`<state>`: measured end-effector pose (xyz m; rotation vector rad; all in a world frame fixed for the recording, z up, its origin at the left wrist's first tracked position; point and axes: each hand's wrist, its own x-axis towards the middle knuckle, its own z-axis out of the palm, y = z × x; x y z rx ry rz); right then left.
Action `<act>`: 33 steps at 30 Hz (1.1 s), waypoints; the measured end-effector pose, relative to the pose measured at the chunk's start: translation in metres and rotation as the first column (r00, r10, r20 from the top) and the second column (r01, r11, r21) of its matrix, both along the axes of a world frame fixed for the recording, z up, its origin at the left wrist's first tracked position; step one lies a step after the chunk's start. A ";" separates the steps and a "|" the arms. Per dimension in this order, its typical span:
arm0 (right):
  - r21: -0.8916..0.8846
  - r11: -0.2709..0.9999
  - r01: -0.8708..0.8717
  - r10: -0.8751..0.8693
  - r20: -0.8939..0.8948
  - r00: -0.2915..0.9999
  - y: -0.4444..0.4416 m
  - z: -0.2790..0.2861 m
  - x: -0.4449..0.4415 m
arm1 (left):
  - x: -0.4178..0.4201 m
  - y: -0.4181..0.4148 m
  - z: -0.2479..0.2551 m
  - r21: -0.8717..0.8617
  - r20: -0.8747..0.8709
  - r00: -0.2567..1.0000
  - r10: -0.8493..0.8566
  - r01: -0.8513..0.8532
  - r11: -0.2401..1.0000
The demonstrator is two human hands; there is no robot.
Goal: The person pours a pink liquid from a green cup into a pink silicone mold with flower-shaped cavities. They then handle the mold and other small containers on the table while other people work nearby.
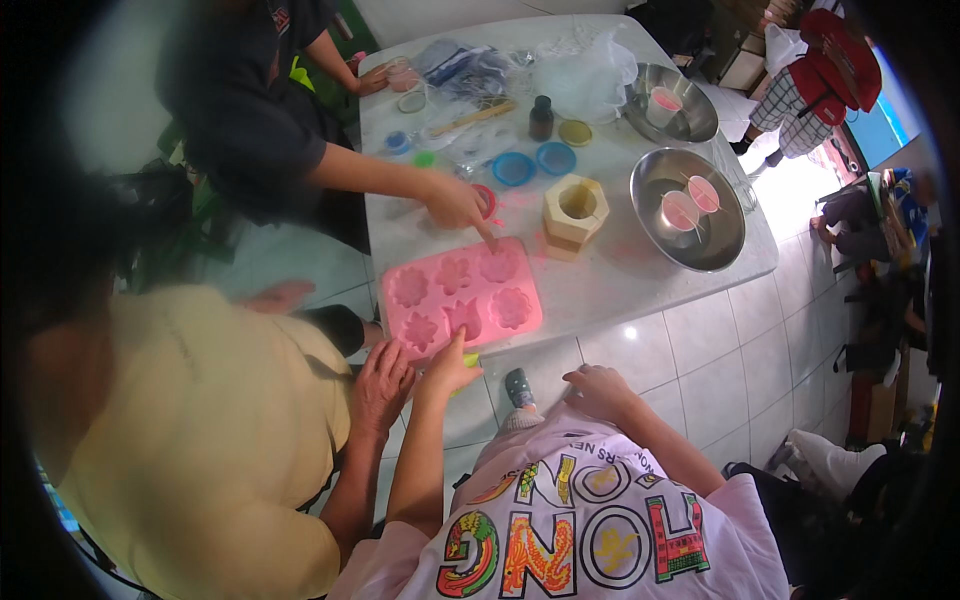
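Note:
My left hand (448, 369) reaches to the near edge of a pink silicone mold (470, 289), one finger extended onto its tulip-shaped cavity (463, 318). The mold lies at the table's near left corner and has several flower-shaped cavities. Nothing is held in my left hand. Down by my lap, apart from the table, rests my right hand (600, 388), with no object visible in it. A co-worker's hand (457, 204) points a finger at the mold's far right cavity. Another person's hand (382, 382) is beside my left hand, at the mold's near left corner.
On the table (600, 289) stand a hexagonal mold (574, 217), a dark bottle (541, 120) and blue lids (514, 169). Two steel bowls (651, 251) (701, 133) hold cups of pink material (680, 211). Plastic bags (581, 79) lie behind. People sit close on my left.

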<state>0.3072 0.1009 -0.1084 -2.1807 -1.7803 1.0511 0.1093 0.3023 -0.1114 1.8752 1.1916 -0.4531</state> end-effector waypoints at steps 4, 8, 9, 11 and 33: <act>-0.028 1.000 -0.011 0.011 0.005 1.000 0.001 0.001 0.001 | 0.000 0.002 -0.002 -0.005 -0.014 1.000 -0.006 0.006 1.000; -0.027 1.000 -0.008 0.008 0.001 1.000 0.000 -0.003 0.002 | -0.001 0.001 -0.003 0.004 0.004 1.000 -0.008 0.008 1.000; -0.021 1.000 -0.005 0.005 0.000 1.000 0.000 -0.003 0.002 | 0.000 0.001 -0.001 0.000 0.007 1.000 -0.004 0.004 1.000; -0.010 1.000 -0.001 0.001 -0.004 1.000 -0.001 -0.004 0.003 | 0.002 0.001 0.005 -0.013 -0.010 1.000 0.004 -0.004 1.000; -0.064 0.998 -0.011 0.010 -0.003 1.000 0.000 -0.006 0.006 | -0.007 0.004 -0.023 -0.060 0.035 0.998 0.055 -0.052 0.997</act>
